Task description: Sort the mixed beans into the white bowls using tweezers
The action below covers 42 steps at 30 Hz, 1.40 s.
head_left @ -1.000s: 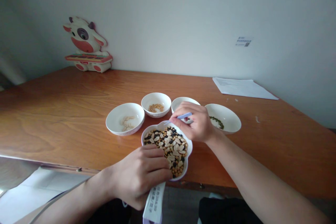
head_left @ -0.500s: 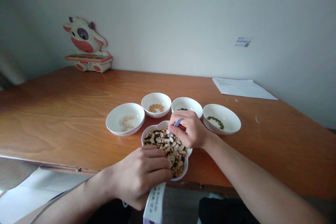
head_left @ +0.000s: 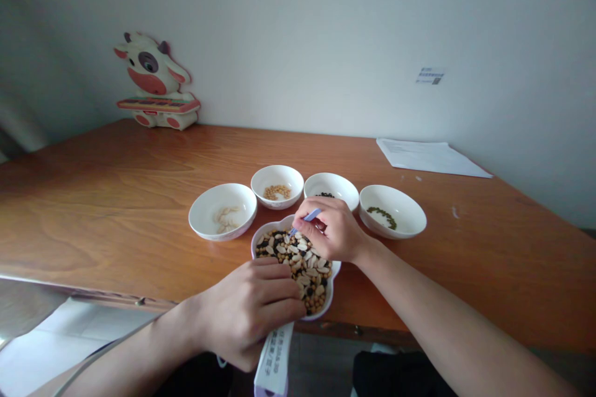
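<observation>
The lobed, flower-shaped dish (head_left: 337,270), with a smooth pale lilac rim, sits at the near edge of the wooden table (head_left: 116,217), in front of the bowls and between the hands. It is filled with a knobbly mix (head_left: 310,273) of flat cream ovals, small round golden grains and glossy black beans. The left hand (head_left: 254,307) curls over its near left side, fingers pressed together and bent across the rim, holding it; the thumb is hidden. Below that hand juts a narrow lilac strip with a white printed label (head_left: 274,360); its join with the dish is covered. The right hand (head_left: 328,229) pinches a slim lilac tool (head_left: 311,216) between thumb and forefinger, the other fingers folded in; the tool slants down to the mix near the far rim. Beyond stand four round, glossy white bowls in a shallow arc: the left bowl (head_left: 202,208) has thin pale slivers, the second bowl (head_left: 277,175) golden grains, the third bowl (head_left: 342,186) black beans, partly covered by the right hand, and the right bowl (head_left: 410,214) small green beans. The tabletop shows streaky reddish-brown grain. Farther back are a moulded cow toy (head_left: 156,80) with a striped keyboard and flat white paper sheets (head_left: 428,155), before a smooth, pale wall (head_left: 298,43).
</observation>
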{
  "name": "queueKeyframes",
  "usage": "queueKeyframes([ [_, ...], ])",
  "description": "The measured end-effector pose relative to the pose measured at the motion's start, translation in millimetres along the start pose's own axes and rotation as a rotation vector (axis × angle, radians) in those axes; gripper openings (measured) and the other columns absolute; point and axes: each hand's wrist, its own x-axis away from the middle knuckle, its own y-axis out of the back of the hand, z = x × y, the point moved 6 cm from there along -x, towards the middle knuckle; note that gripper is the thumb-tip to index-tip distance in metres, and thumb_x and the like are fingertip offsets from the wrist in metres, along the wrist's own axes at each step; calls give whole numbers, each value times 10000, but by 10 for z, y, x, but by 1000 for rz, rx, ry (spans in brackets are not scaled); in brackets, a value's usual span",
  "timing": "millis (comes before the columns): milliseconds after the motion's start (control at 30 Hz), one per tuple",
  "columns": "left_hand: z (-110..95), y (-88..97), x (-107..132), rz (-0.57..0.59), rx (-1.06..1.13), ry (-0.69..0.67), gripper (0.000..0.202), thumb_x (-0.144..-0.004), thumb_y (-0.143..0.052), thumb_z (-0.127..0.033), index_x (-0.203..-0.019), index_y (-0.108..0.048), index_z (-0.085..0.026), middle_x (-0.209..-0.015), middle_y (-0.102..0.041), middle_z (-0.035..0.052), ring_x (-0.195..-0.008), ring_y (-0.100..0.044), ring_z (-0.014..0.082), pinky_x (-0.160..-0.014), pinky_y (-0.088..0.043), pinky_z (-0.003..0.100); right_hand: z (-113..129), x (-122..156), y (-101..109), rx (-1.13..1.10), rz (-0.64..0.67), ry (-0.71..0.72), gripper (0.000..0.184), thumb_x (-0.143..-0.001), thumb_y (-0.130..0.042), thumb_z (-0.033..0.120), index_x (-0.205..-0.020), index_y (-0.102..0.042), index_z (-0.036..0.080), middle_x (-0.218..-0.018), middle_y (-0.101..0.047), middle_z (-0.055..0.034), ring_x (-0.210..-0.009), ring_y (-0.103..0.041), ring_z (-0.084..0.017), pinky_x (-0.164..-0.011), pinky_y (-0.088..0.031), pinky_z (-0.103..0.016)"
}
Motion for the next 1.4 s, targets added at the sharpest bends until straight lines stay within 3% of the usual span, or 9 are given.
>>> queueKeyframes([
  [300, 0, 3, -10, -1, 16, 2, 192, -833, -498, -180, -984, -599, -117, -785, -667, 86, -689, -584, 237, -599, -454, 375, -35, 10, -54, 25, 38, -47, 155, -894, -569, 186, -746, -615, 176, -706, -682, -27, -647, -606, -154, -629, -468, -285],
  [500, 3, 8, -13, -2, 20, -1, 207, -827, -489, -178, -996, -595, -123, -778, -660, 90, -680, -577, 231, -581, -453, 368, -26, 7, 6, 72, -39, -71, 190, -883, -547, 193, -697, -590, 183, -657, -647, -22, -588, -537, -145, -590, -431, -288],
  [867, -8, 18, -19, -22, 11, -16, 200, -823, -517, -176, -990, -605, -111, -779, -655, 87, -676, -580, 233, -583, -447, 367, -28, 5, 29, 95, -56, -89, 200, -885, -540, 176, -689, -578, 188, -631, -605, -13, -561, -490, -139, -567, -391, -284],
  [1400, -3, 8, -8, 2, 26, 15, 205, -839, -501, -178, -996, -612, -105, -804, -657, 83, -693, -559, 227, -593, -428, 370, -59, 22, -73, 103, 24, -84, 182, -903, -561, 203, -735, -627, 180, -711, -690, -40, -677, -604, -177, -681, -471, -316],
])
